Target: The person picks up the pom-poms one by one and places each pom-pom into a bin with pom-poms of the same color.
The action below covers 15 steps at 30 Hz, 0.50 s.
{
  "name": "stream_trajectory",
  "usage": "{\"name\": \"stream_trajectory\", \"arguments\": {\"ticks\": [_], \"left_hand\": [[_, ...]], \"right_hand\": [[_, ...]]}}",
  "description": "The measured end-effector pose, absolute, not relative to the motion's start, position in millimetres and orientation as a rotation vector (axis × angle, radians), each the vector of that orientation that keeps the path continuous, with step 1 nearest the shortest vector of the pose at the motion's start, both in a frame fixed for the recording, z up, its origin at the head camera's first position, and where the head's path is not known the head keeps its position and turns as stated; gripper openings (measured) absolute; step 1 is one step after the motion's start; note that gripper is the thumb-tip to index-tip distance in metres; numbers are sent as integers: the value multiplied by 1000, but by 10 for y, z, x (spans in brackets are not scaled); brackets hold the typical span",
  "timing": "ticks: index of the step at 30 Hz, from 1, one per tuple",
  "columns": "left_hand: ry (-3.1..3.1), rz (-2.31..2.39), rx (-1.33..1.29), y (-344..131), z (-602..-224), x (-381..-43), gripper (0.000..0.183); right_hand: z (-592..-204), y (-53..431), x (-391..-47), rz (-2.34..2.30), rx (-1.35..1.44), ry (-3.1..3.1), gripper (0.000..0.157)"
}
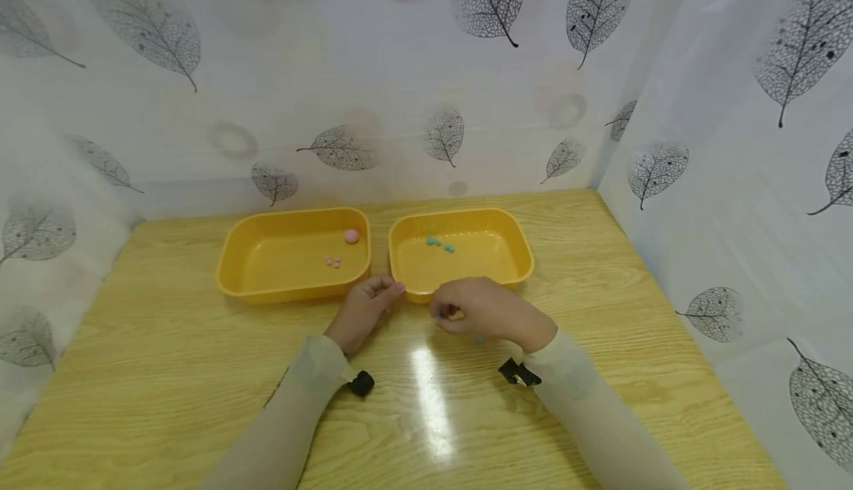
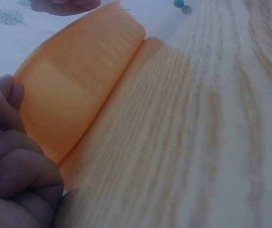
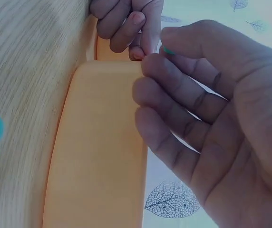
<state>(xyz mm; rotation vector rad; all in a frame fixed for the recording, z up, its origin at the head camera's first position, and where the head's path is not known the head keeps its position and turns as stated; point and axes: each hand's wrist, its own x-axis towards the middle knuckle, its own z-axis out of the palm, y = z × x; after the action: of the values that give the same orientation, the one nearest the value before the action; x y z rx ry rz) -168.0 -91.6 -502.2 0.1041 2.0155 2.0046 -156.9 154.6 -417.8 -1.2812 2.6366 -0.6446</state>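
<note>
My left hand (image 1: 363, 311) pinches the near left corner of the right yellow tray (image 1: 466, 215) at its rim. My right hand (image 1: 483, 311) is at that tray's near side, holding a tiny teal ball (image 3: 168, 50) between thumb and forefinger; its other fingers are bent loosely beside the tray wall in the right wrist view. Inside the right tray lie several small teal balls (image 1: 430, 240). Another teal piece (image 1: 479, 340) rests on the table below my right hand; the left wrist view shows a teal ball (image 2: 179, 3) with a greyish one (image 2: 187, 10) next to it.
The left yellow tray (image 1: 293, 216) stands beside the right one, with a larger pink ball (image 1: 352, 236) and several small pink balls (image 1: 336, 262) inside. Both trays sit toward the back of the wood-grain table (image 1: 166, 371). A leaf-print white sheet (image 1: 393, 68) hangs behind and along the sides.
</note>
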Motion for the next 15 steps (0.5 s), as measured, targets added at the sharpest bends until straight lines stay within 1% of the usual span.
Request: {"name": "stream_trajectory", "arguments": {"ticks": [6, 12, 15], "left_hand": [[2022, 1991, 95, -921, -5012, -1679, 35], [2029, 1981, 90, -914, -5012, -1678, 33], [2022, 1981, 88, -917, -5015, -1680, 34]], "right_hand": [[-4182, 1562, -1593, -647, -1295, 2706, 8], [-4188, 1572, -1611, -677, -1322, 2811, 4], [-4190, 1581, -1621, -711, -1301, 2885, 6]]}}
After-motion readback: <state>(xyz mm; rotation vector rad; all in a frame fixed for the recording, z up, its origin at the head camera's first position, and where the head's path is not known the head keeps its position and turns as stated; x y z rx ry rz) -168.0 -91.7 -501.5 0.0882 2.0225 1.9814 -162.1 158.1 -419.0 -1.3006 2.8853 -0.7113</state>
